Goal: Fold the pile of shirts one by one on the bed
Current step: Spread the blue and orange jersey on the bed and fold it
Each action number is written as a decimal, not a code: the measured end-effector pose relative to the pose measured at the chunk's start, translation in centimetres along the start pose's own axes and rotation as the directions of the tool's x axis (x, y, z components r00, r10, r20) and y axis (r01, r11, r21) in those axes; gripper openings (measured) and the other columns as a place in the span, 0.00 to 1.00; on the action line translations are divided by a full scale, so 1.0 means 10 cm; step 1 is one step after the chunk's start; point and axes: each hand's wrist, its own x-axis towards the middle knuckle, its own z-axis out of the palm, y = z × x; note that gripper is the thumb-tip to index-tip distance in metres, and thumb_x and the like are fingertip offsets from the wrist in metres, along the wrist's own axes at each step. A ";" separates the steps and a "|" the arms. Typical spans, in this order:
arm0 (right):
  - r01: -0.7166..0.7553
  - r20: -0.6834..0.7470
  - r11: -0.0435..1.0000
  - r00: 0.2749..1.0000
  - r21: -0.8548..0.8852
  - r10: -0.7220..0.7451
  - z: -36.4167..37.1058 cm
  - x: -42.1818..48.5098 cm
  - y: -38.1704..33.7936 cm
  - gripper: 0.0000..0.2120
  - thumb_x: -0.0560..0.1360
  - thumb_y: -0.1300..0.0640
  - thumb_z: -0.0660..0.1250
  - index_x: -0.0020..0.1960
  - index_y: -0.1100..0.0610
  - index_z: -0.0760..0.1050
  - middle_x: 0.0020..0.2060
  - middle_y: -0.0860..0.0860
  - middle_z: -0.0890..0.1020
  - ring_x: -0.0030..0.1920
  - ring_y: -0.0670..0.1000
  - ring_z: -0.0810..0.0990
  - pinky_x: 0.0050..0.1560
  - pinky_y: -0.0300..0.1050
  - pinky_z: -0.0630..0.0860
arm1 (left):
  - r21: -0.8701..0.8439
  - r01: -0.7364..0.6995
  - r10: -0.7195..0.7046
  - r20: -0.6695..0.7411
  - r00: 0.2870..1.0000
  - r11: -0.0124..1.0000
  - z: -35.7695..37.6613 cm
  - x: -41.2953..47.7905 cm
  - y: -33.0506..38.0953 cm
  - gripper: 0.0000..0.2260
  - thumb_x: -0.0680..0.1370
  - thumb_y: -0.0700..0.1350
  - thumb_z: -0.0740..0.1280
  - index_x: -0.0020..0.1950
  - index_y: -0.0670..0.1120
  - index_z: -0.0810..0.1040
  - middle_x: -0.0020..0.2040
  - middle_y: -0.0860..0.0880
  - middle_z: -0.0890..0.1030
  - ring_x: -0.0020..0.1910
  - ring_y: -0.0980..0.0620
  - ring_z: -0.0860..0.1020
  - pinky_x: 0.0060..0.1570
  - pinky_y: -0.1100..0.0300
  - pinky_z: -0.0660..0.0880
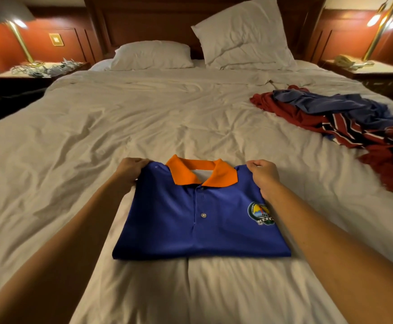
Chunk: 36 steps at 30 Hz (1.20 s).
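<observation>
Gripping the folded blue shirt [197, 220] by its shoulders, left hand [130, 169] and right hand [264, 175]; unfolded pile [345, 122] lies beyond the right hand.

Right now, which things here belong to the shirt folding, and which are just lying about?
Part of the job:
folded blue polo shirt, held at its shoulders by the left hand and right hand
pile of unfolded shirts
bed

Just lying about:
flat pillow
propped pillow
cables
telephone
</observation>
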 end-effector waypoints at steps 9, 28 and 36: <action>0.084 0.153 0.975 0.987 -0.207 -0.052 -0.32 -0.46 0.01 0.23 0.77 0.48 0.70 0.69 0.53 0.70 0.62 0.52 0.77 0.58 0.54 0.77 0.55 0.50 0.76 | 0.272 -0.036 0.042 -0.017 0.999 0.962 -0.09 -0.22 -0.18 0.29 0.76 0.59 0.71 0.70 0.46 0.69 0.64 0.43 0.75 0.57 0.45 0.75 0.51 0.53 0.72; 0.574 0.659 0.493 0.752 -0.653 -0.003 -0.38 -1.92 0.03 0.53 0.61 0.25 0.28 0.81 0.48 0.44 0.81 0.48 0.45 0.80 0.50 0.42 0.78 0.49 0.41 | 0.813 -0.443 0.127 0.429 0.894 0.377 0.27 -1.33 -0.48 0.39 0.76 0.72 0.37 0.82 0.52 0.44 0.82 0.47 0.41 0.81 0.46 0.42 0.79 0.44 0.44; 0.614 0.665 0.372 0.747 -0.696 0.010 -0.18 -1.57 0.00 0.26 0.86 0.46 0.42 0.82 0.50 0.44 0.81 0.51 0.42 0.80 0.59 0.38 0.77 0.62 0.40 | 0.830 -0.369 0.127 0.349 0.928 0.419 0.35 -1.16 -0.37 0.29 0.84 0.61 0.45 0.82 0.51 0.45 0.82 0.49 0.43 0.81 0.45 0.44 0.78 0.44 0.44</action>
